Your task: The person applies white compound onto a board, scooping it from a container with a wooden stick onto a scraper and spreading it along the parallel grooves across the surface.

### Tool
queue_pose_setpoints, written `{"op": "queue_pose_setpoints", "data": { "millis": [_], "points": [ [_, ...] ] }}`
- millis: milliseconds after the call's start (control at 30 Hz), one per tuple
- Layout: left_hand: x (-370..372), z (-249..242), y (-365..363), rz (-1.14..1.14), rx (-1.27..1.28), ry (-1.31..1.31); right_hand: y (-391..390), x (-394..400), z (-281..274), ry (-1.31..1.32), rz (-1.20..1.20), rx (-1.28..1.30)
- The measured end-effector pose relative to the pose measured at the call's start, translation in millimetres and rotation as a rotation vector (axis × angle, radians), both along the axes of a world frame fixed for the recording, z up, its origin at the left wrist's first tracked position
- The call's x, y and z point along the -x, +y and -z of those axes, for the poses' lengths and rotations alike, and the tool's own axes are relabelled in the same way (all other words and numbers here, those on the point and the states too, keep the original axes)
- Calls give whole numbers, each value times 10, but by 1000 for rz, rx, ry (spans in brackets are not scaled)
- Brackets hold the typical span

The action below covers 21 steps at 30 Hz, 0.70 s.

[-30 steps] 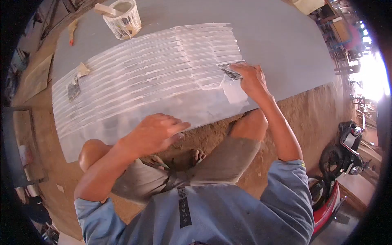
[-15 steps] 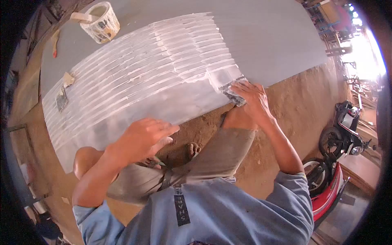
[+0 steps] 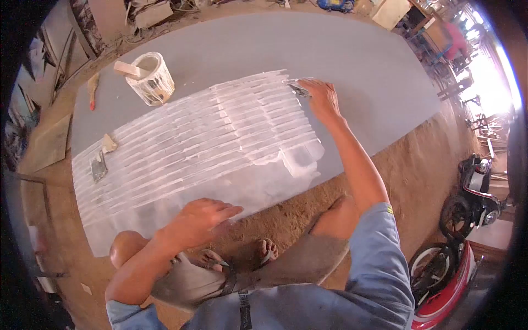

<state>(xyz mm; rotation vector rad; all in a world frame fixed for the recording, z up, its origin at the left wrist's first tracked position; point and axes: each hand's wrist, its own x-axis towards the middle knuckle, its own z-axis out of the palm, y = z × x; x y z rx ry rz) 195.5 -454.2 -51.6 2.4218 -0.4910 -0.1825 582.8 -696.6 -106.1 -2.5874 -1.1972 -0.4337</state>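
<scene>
My right hand [image 3: 320, 100] is closed on a flat, putty-smeared scraper [image 3: 300, 89] at the upper right corner of the white coat. Ridged bands of white putty [image 3: 198, 124] cover part of a large grey panel [image 3: 357, 60], and a smoother strip runs along its near edge. My left hand [image 3: 202, 221] hovers over my lap by that edge, fingers loosely stretched, holding nothing. On the coat's left part lie a second scraper [image 3: 99, 169] and a small pale chunk [image 3: 109, 144].
A putty-caked bucket [image 3: 152, 82] with a stick [image 3: 127, 69] across its rim stands on the panel. Left of it lies a tool with a red tip [image 3: 93, 92]. A motorcycle [image 3: 454, 242] is parked at right on the dirt floor [image 3: 412, 148].
My right hand has moved with the scraper from the panel's near edge to the coat's far corner. Smeared putty shows where it was. My left hand stays over my lap.
</scene>
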Motion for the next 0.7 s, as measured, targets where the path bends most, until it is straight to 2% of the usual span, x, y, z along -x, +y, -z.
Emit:
{"op": "queue_pose_setpoints", "data": {
  "millis": [267,333,533,700],
  "points": [
    [2,59,142,-70,-41,72,476,-332,148,50,11,40],
    [3,82,149,-68,-30,51,531,-391,222,-43,35,59],
    [33,97,121,-55,3,29,505,-455,55,104,41,181],
    [47,64,174,-94,-6,58,414,-338,44,97,-35,110]
  ]
}}
